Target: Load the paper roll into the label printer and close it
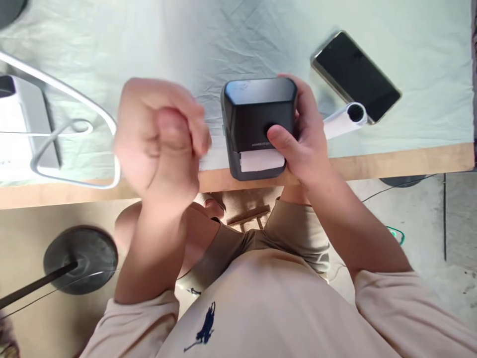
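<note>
While the right hand grasps the small black plastic label printer at the bench edge, probably to steady it, the blurred left hand hovers clenched beside it, holding nothing visible.

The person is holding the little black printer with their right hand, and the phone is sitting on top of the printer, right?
Not quite. The right hand does hold the little black printer, but the phone lies on the cloth-covered table beside it, not on top. The head view shows this.
</note>
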The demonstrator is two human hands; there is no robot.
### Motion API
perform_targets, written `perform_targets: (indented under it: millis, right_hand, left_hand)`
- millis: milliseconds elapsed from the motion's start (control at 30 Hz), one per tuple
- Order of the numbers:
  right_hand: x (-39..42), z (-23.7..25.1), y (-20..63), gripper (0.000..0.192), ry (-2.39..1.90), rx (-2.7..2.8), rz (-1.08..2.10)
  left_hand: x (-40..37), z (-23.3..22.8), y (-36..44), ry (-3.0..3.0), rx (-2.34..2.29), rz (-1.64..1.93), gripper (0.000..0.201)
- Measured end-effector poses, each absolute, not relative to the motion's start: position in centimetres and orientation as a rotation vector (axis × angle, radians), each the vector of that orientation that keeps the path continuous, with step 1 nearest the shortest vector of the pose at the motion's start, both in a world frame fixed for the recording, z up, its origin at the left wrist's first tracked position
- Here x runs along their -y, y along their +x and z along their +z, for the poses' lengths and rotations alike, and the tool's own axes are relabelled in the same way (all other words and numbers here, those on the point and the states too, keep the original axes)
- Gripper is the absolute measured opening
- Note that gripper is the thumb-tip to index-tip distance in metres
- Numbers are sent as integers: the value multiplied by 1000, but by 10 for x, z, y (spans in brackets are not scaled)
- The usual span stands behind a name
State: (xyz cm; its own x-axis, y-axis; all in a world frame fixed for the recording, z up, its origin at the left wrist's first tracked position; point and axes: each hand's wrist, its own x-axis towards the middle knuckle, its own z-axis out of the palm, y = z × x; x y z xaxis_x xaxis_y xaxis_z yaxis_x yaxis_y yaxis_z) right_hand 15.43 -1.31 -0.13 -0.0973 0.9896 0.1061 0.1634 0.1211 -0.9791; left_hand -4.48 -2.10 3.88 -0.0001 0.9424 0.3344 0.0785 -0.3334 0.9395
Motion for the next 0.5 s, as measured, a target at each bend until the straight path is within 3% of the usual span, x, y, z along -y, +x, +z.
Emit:
perform_targets:
  millis: [67,200,367,500]
  right_hand:
    - [12,-3,154,94,-1180,1448,1104]
    - [13,-2,153,91,-1141,1424,1142]
    - [13,-3,155,86,-1150,1420,1130]
    - [10,-6,156,88,-1162,1438,1091]
  left_hand:
    - [13,24,-44,1584,-1040,1548,20]
    - [7,3,-42,1608,-1082,1333,6]
    - [10,4,-47,1626,-1220,1354,8]
    - [10,15,-53,1567,-1313,1003,19]
